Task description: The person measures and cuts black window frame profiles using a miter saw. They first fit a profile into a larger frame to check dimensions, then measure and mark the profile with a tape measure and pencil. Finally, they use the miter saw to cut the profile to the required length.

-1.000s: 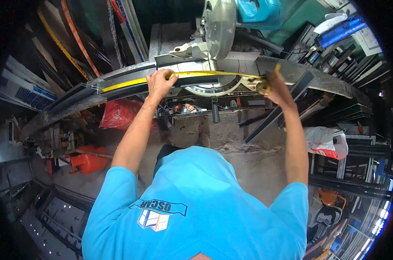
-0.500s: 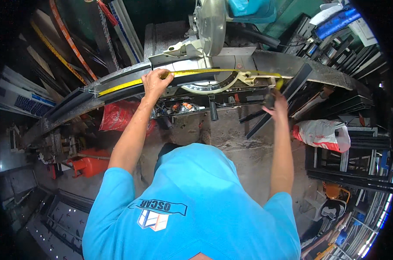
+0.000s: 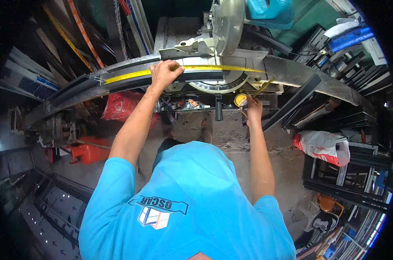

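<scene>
A yellow tape measure blade [image 3: 129,76] runs along a dark metal profile [image 3: 205,77] that lies on the bench in front of the miter saw [image 3: 229,30]. My left hand [image 3: 164,74] is closed at the blade, thumb and fingers pinched on it over the profile. Lower and to the right, my right hand [image 3: 254,112] grips the tape measure case [image 3: 240,100], which has a yellow face. From there the blade bends up at a sharp angle and goes left across the saw's base. The fingers behind the case are partly hidden.
The saw's black handle [image 3: 218,108] juts toward me. Another dark profile [image 3: 294,102] leans on the bench's front edge at right. A red bag [image 3: 118,106] hangs below at left, and a white and red sack [image 3: 322,146] stands at right. Long strips lean at the back left.
My right hand has moved left and slightly down with the tape measure case, and the blade now folds back toward it. My left hand stays at the blade. The view has shifted slightly.
</scene>
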Available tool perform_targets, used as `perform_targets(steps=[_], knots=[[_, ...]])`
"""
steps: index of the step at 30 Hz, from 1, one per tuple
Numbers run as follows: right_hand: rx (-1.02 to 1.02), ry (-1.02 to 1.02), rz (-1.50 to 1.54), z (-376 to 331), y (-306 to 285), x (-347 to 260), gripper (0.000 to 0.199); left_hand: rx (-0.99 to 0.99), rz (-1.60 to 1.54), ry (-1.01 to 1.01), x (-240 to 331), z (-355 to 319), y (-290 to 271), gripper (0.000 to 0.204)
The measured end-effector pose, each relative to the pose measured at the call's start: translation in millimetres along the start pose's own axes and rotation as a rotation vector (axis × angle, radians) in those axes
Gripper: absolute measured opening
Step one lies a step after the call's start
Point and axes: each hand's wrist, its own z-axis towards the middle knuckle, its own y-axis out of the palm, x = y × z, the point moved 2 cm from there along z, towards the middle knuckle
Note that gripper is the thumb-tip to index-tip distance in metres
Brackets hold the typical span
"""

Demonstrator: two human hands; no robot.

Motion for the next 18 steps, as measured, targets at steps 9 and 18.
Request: perform_targets(steps=[9, 18], knots=[[-0.195, -0.579, 0.002, -13, -5, -59, 0.04, 0.023, 0.034, -0.044, 5, 0, 0, 0.042], [-0.518, -0.575, 0.024, -19, 52, -100, 0.045, 0.081, 0.108, 0.027, -14, 0, -2, 0.044]])
